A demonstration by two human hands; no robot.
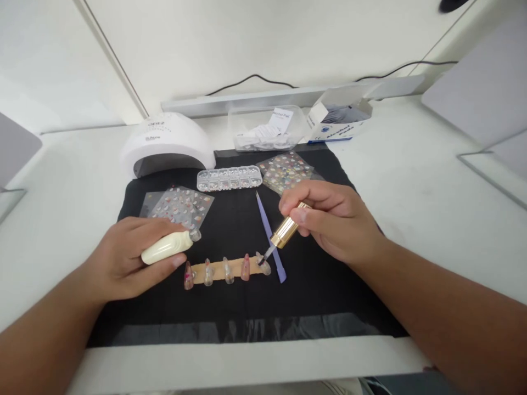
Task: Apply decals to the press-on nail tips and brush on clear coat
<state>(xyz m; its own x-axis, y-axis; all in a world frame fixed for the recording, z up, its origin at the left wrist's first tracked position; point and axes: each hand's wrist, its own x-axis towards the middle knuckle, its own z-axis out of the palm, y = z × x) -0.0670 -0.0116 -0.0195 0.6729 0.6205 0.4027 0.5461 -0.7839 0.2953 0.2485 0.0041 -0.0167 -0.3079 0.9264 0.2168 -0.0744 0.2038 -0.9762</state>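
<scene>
My right hand (pixel 329 216) pinches the gold cap of a nail polish brush (pixel 286 231). The brush tip meets the rightmost of several false nails (pixel 264 267), which stand in a row on a tan strip (pixel 217 271). In my left hand (pixel 135 255) lies a pale yellow polish bottle (pixel 167 247), tilted, its uncapped neck pointing right. Purple tweezers (pixel 267 225) rest on the black cloth just behind the brush.
On the black cloth (pixel 164 312) lie sticker sheets (pixel 181 206), more sticker sheets (pixel 286 167) and a clear compartment case of small gems (pixel 229 178). Behind stand a white nail lamp (pixel 168 134), a clear plastic box (pixel 265 134) and an alcohol pad box (pixel 341 123).
</scene>
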